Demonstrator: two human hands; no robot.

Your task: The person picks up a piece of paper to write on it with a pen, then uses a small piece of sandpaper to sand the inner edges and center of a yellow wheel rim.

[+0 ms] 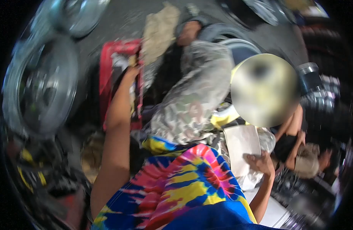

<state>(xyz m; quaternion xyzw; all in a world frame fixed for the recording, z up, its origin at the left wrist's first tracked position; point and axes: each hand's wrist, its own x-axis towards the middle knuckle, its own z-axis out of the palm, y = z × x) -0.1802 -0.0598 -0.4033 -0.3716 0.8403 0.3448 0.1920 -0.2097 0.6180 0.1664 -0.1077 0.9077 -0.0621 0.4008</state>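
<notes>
My left arm stretches forward to a red open box (pixel 103 82), with my left hand (pixel 133 73) in it among small mixed items. Blur and those items hide its fingertips, so I cannot make out what it holds. At my right thigh, my right hand (pixel 261 161) grips the right edge of a pale, flat rectangular sheet (pixel 241 143), fingers lying over its face. The sheet's material is unclear. Beneath it is a whitish bag or cloth (pixel 247 180). My leg in camouflage trousers (pixel 199 92) extends forward beside the box.
Large wheel rims or tyres wrapped in shiny plastic (pixel 42 88) stand at left. A brown torn piece of cardboard or paper (pixel 159 32) lies on the floor beyond the box. Another person's arm (pixel 293 128) shows at right, near a blurred round yellow area (pixel 264 90). Dark tyres (pixel 322 42) are stacked behind.
</notes>
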